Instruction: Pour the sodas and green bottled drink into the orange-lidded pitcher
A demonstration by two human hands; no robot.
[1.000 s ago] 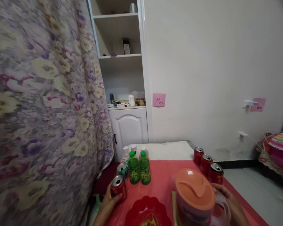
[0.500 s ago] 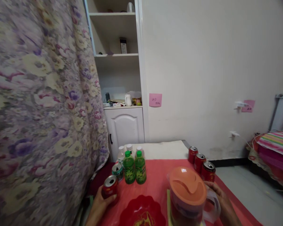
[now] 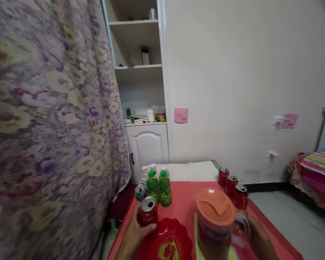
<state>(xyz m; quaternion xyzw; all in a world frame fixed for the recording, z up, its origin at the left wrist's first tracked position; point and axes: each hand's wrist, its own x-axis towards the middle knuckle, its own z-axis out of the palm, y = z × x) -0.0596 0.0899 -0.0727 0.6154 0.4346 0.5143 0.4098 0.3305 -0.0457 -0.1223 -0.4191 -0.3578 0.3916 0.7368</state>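
My left hand (image 3: 138, 227) is wrapped round an opened red drink can (image 3: 148, 213), its thumb across the front. The can is upright, at the left rim of a red scalloped plate (image 3: 182, 231) with a yellow printed pattern. Behind it are a teal can (image 3: 140, 192) and two green-capped drink bottles (image 3: 165, 191), with white-capped bottles (image 3: 144, 173) further back. On the right, the fingers of my right hand (image 3: 247, 225) close round the clear handle of a plastic pitcher (image 3: 216, 231) with an orange lid. Dark contents show through its wall.
Several red cans, one of them (image 3: 240, 196), stand along the right edge of the red-covered table (image 3: 182, 187). A yellow pad (image 3: 196, 238) shows beneath the pitcher. Floral curtain (image 3: 59, 126) hangs on the left, beside a shelf cabinet (image 3: 148, 142). A bed (image 3: 319, 166) is far right.
My left hand has shifted the red can rightward, closer to the plate and in front of the green bottles. My right hand stays at the pitcher's handle. The camera view has turned slightly left.
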